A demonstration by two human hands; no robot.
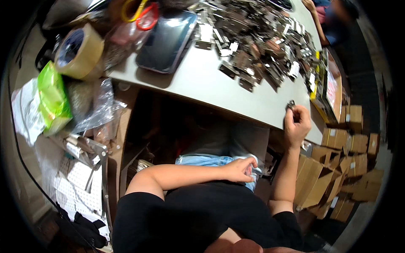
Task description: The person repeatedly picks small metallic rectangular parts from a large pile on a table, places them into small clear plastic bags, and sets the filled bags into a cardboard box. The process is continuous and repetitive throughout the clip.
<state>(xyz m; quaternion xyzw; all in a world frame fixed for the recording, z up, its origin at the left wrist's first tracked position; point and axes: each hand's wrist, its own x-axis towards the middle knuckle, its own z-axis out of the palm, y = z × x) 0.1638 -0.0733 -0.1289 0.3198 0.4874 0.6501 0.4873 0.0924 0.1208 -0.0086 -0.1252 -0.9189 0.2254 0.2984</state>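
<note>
At the table's near right edge, my right hand pinches a small dark metal piece between thumb and fingertips. The piece is too small to make out its exact kind. My left hand is over my lap, below the table edge, with its fingers curled in. A reddish patch shows inside those fingers, and I cannot tell whether it is an object or the palm. Beyond my right hand, a large heap of small bent metal pieces, silver and brownish, spreads over the white table.
A phone, a tape roll and scissors lie at the table's left. A green packet and clear plastic bags hang beside it. A yellow-and-black box flanks the right edge. Cardboard boxes stand beyond. Another person's arm reaches in at far right.
</note>
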